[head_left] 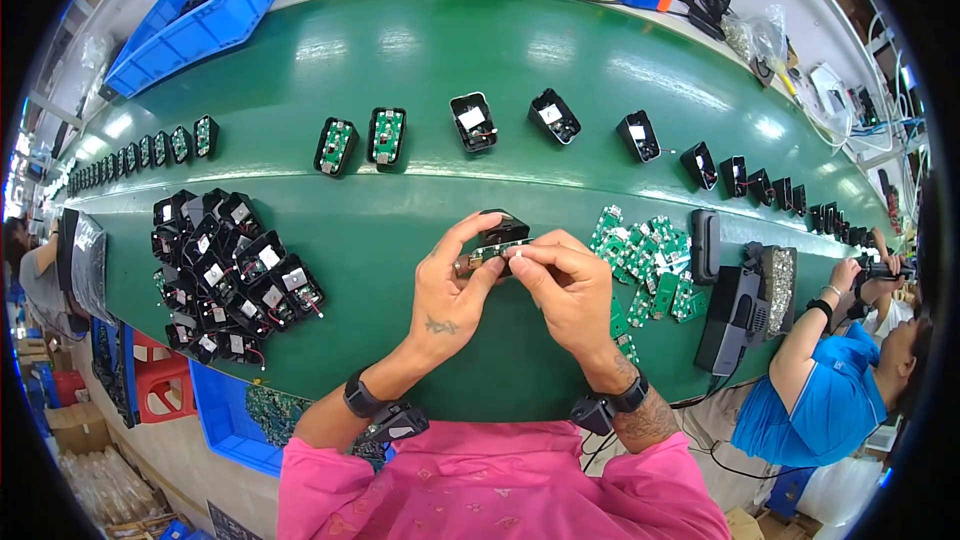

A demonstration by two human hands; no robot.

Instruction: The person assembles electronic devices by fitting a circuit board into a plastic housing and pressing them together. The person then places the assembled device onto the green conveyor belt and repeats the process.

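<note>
Over the near middle of the green table [400,380], my left hand [440,305] is closed around a small black housing [506,230] and a green circuit board [484,254] at its near side. The thumb and forefinger of my right hand [572,290] pinch a small white connector [516,252] at the board's right end. Whether the connector is seated in the board is hidden by my fingertips. Loose circuit boards [645,255] lie heaped beside my right hand. Left of my hands is a pile of black housings [225,275] with white stickers and wires.
Housings with boards fitted [387,137] and housings without visible boards [640,136] form a row across the far side. A black device [735,320] and a tray of small metal parts [779,290] stand at right, near a co-worker in blue [815,400]. A blue crate [190,35] is far left.
</note>
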